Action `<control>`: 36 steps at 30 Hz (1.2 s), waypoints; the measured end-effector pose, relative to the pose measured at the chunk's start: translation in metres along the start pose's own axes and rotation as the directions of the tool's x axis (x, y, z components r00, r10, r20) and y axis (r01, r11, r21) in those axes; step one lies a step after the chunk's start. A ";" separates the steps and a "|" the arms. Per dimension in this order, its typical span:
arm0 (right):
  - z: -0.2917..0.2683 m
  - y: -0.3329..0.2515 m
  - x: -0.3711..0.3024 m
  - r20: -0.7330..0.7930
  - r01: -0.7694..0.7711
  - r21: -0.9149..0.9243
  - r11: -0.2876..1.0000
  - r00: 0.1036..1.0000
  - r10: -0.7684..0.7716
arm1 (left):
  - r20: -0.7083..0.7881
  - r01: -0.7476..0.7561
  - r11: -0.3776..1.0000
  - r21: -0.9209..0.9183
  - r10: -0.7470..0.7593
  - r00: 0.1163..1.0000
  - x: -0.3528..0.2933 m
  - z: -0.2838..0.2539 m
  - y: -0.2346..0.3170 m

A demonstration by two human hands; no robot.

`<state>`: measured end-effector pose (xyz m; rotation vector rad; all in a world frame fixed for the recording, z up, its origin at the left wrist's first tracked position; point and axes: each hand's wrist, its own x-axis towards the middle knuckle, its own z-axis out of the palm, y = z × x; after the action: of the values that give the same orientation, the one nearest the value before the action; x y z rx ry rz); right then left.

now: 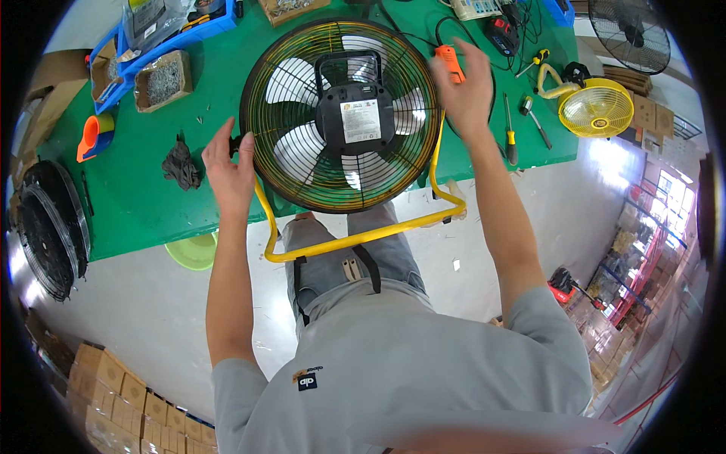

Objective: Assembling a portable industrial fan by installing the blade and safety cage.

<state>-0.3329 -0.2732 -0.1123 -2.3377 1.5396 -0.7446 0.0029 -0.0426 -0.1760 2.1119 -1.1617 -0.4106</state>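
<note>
A round floor fan (368, 104) with a black and yellow wire guard, silver blades and a black motor housing lies on the green table. Its bent yellow tube stand (340, 244) reaches past the table's near edge, over my legs. My left hand (229, 168) is at the fan's left rim, thumb and fingers closed around a small black knob (236, 142). My right hand (466, 94) is at the right rim, fingers apart, covering the upper end of the stand there. An orange-handled tool (450, 63) lies just behind its fingers and looks unheld.
On the left are a black rag (181, 164), an orange and blue cup (95, 138) and a box of screws (162, 81). Screwdrivers (510, 136), a cordless tool's battery (502, 35) and a small yellow fan (597, 108) are on the right. Black fan guards (51, 229) stand far left.
</note>
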 end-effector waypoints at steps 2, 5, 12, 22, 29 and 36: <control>-0.011 -0.077 -0.012 0.169 0.220 0.089 0.972 0.958 -0.232 | 0.001 -0.052 0.998 0.037 0.052 0.999 -0.004 0.004 0.003; 0.002 -0.137 -0.039 0.357 0.269 0.042 0.962 0.895 -0.266 | 0.006 -0.065 0.997 0.050 0.065 0.998 -0.005 0.005 0.005; 0.019 -0.154 -0.042 0.534 0.166 -0.085 0.982 0.840 -0.096 | -0.017 -0.036 0.998 0.043 0.037 0.999 -0.007 0.009 0.007; -0.040 -0.102 -0.001 0.557 -0.364 0.529 0.767 0.831 0.010 | -0.019 -0.064 0.995 0.078 0.066 0.998 -0.006 0.012 0.000; -0.056 -0.007 -0.022 0.231 -0.487 0.285 0.826 0.871 0.434 | -0.013 -0.073 0.995 0.062 0.074 0.997 -0.004 0.011 0.002; -0.011 0.094 -0.054 0.104 -0.326 -0.277 0.904 0.925 0.365 | 0.018 -0.082 0.992 0.096 0.081 0.997 -0.004 0.013 0.007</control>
<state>-0.4290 -0.2626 -0.1620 -2.1276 2.0040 -0.2867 -0.0107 -0.0473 -0.1803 2.1384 -1.2948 -0.3377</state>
